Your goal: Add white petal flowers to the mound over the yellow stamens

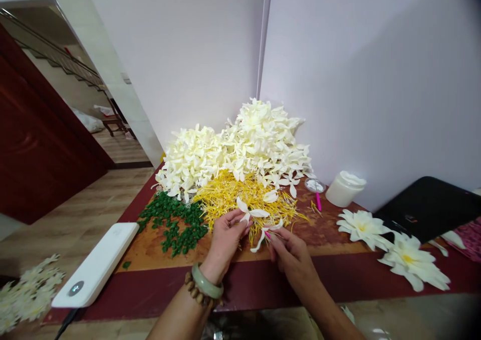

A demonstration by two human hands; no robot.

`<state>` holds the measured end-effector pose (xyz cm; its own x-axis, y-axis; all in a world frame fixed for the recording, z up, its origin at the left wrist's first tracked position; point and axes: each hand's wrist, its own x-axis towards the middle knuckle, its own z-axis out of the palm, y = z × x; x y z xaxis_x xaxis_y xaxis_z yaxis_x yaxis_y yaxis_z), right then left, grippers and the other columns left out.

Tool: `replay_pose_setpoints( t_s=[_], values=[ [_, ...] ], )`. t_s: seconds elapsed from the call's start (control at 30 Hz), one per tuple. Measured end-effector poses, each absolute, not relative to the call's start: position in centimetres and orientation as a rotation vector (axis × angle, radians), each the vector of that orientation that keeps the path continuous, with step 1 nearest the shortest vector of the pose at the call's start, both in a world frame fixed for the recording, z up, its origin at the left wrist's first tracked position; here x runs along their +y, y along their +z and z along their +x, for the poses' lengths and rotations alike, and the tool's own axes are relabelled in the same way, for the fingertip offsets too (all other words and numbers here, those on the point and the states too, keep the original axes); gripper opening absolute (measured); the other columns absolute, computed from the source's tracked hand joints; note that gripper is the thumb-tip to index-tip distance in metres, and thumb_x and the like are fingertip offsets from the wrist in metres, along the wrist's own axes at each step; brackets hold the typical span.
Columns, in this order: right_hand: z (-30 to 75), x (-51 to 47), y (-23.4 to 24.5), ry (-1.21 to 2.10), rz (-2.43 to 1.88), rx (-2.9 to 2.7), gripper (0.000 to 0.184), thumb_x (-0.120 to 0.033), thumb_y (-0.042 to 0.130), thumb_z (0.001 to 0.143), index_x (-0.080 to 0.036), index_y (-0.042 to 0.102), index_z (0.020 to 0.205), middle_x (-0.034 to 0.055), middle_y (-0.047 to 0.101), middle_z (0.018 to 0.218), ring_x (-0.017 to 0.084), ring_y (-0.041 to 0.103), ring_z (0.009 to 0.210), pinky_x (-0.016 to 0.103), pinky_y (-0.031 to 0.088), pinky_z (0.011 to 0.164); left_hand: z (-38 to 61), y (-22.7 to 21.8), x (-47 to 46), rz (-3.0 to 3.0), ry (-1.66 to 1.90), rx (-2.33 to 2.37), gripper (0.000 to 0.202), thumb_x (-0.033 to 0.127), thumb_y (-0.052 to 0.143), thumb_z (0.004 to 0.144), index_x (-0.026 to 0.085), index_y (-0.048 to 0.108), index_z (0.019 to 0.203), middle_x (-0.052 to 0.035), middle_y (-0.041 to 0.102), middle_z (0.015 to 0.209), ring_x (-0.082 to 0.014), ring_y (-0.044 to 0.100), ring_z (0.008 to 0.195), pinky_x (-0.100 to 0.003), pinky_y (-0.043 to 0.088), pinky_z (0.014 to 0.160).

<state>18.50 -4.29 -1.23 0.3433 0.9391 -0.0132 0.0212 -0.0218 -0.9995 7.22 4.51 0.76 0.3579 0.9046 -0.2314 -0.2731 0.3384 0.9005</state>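
In my left hand (227, 232), a white artificial petal piece (251, 212) is pinched between thumb and fingertips. My right hand (289, 249) is closed on a second white petal piece (259, 242), with a bit of pink showing at its fingertips that I cannot make out. Both hands are close together above the front of a heap of yellow stamens (240, 194). One loose white petal (270, 196) lies on that heap. Behind it rises a large pile of white petal pieces (263, 139). Small green pieces (180, 224) are spread left of my left hand.
A white power bank (95, 265) with a cable sits at the table's left. To the right are a small dish of white stuff (314, 185), a pink-handled tool (318, 201), a white jar (344, 189), two finished-looking white flowers (409, 260) and a black object (428, 204).
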Motion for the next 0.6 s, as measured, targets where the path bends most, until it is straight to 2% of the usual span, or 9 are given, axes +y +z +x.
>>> replay_pose_setpoints(
  t_s=[0.23, 0.33, 0.47, 0.6],
  values=[
    [18.3, -3.9, -1.4, 0.937, -1.386, -0.901, 0.025, -0.038, 0.049, 0.079, -0.016, 0.054, 0.068, -0.0059, 0.042, 0.048, 0.003, 0.026, 0.035, 0.018, 0.018, 0.033, 7.4, -0.3, 4.7, 0.865, 0.927, 0.887, 0.037, 0.018, 0.074, 0.051, 0.012, 0.064, 0.086, -0.0035, 0.068, 0.071, -0.0093, 0.059, 0.059, -0.019, 0.046, 0.058],
    [17.9, -3.6, -1.2, 0.931, -1.385, -0.879, 0.022, -0.037, 0.049, 0.079, -0.016, 0.054, 0.081, -0.0067, 0.042, 0.047, 0.004, 0.028, 0.035, 0.017, 0.019, 0.032, 7.7, -0.6, 4.5, 0.943, 0.939, 0.836, 0.042, 0.019, 0.073, 0.053, 0.012, 0.063, 0.093, -0.0053, 0.069, 0.076, -0.0116, 0.060, 0.063, -0.022, 0.047, 0.062],
    [16.9, -3.4, -0.4, 0.904, -1.362, -0.866, 0.028, -0.035, 0.047, 0.081, -0.018, 0.045, 0.102, -0.0087, 0.042, 0.047, 0.005, 0.030, 0.038, 0.016, 0.022, 0.035, 7.8, -0.3, 3.9, 1.094, 0.885, 0.725, 0.038, 0.022, 0.068, 0.061, 0.011, 0.063, 0.097, -0.0086, 0.069, 0.083, -0.0135, 0.060, 0.067, -0.024, 0.046, 0.064],
    [16.3, -3.5, -0.1, 0.859, -1.362, -0.865, 0.033, -0.034, 0.046, 0.081, -0.020, 0.038, 0.111, -0.0090, 0.044, 0.049, 0.006, 0.033, 0.041, 0.015, 0.025, 0.038, 7.7, 0.2, 3.6, 1.098, 0.875, 0.699, 0.034, 0.020, 0.066, 0.062, 0.012, 0.063, 0.095, -0.0068, 0.068, 0.080, -0.0108, 0.057, 0.062, -0.021, 0.043, 0.058]
  ],
)
